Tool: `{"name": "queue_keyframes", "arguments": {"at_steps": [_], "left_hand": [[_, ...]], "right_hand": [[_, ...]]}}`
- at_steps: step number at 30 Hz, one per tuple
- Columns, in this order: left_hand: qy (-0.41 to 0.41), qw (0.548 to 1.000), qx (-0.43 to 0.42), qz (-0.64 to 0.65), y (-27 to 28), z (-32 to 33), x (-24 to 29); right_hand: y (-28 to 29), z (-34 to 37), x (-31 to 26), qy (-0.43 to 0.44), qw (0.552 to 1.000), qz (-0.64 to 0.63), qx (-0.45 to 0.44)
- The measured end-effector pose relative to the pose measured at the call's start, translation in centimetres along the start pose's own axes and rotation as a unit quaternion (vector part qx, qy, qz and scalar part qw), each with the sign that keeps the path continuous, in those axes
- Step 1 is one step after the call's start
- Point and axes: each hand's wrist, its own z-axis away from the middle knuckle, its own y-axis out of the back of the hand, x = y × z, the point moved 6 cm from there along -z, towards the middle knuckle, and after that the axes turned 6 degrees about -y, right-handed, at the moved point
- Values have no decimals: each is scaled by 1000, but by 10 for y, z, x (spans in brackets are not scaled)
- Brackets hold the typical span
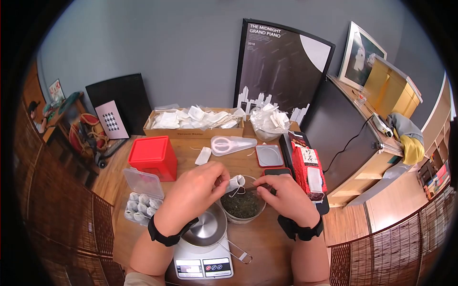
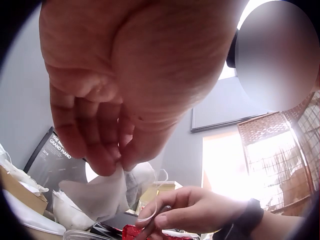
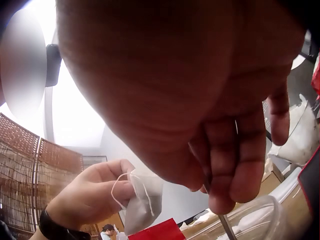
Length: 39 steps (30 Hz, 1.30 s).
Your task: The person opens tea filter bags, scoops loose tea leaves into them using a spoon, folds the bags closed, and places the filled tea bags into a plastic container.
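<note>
- White, thin fabric makes up the small bag that my left hand pinches by its edge, thumb against fingertips; a loose string loops from it.
- Slim and dark, the handle of a tool is pinched between the thumb and fingers of my right hand — its far end I can't make out.
- Between my hands, and lower than both, sits the bowl of dried green leaves.
- What matters most is how the bag lies: over the far left part of the bowl, just beside my left fingertips, with my right hand across from it, a small gap between. My left is the nearer hand; the bag's long axis runs roughly upright as I see it from my right wrist.
- Below my left wrist, a steel pan rests on a white scale; beyond my right hand lies a red packet.
</note>
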Motion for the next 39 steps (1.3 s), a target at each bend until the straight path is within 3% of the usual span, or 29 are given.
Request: {"name": "queue_keyframes", "arguments": {"at_steps": [7, 17, 25, 39], "left_hand": [[-4, 1000, 19, 4, -1, 0, -1], [-38, 999, 21, -22, 2, 1, 5], [-31, 999, 19, -36, 2, 1, 6], [-25, 999, 18, -43, 4, 0, 7]], "right_hand": [[-10, 2, -6, 70, 995, 65, -18], [-7, 5, -10, 55, 996, 25, -59], [-8, 3, 5, -68, 987, -70, -125], [-18, 1, 34, -162, 951, -223, -138]]}}
